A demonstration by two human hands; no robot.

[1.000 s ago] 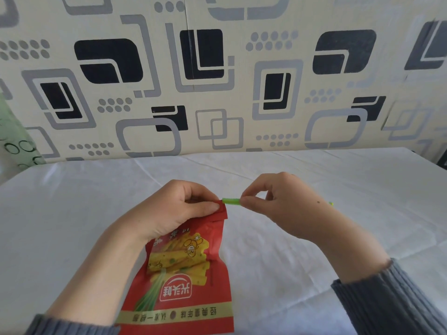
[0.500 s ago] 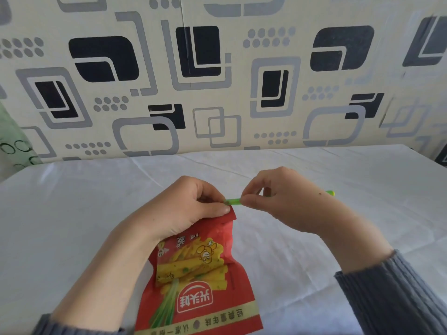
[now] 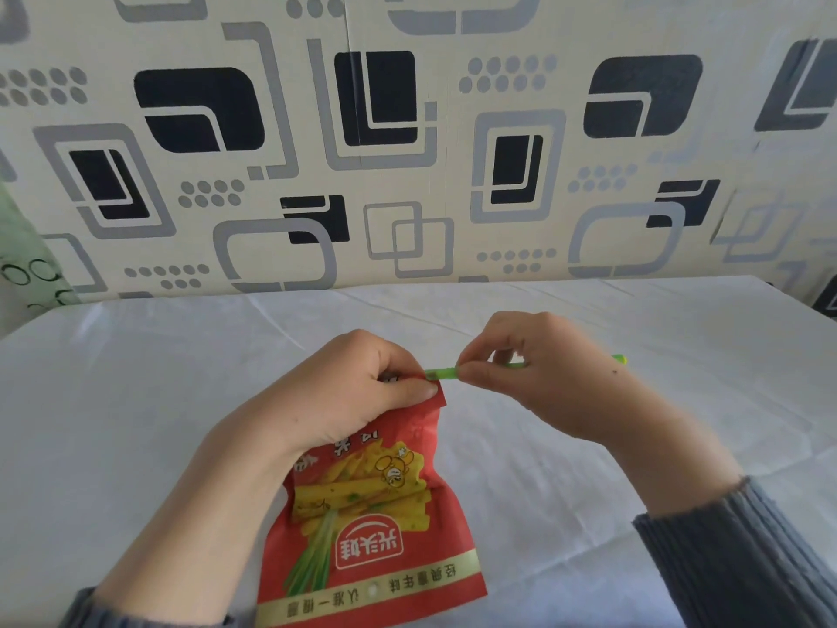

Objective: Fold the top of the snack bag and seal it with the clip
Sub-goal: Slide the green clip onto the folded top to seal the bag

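Note:
A red snack bag [image 3: 376,514] with yellow artwork lies on the white table, its printed face up and its top end pointing away from me. My left hand [image 3: 353,396] pinches the folded top of the bag between thumb and fingers. My right hand [image 3: 539,378] holds a long thin green clip [image 3: 441,373] level, gripping it near its middle. The clip's left end touches the bag's top right corner beside my left thumb; its right tip sticks out past my right hand. The fold itself is hidden under my left fingers.
A white cloth covers the table [image 3: 634,337], which runs back to a wall [image 3: 407,129] with grey and black patterned paper. A green patterned object [image 3: 22,265] stands at the far left edge.
The clip's left end has come up against the bag's top corner, closing the small gap. Both hands and the bag sit slightly further from me than before.

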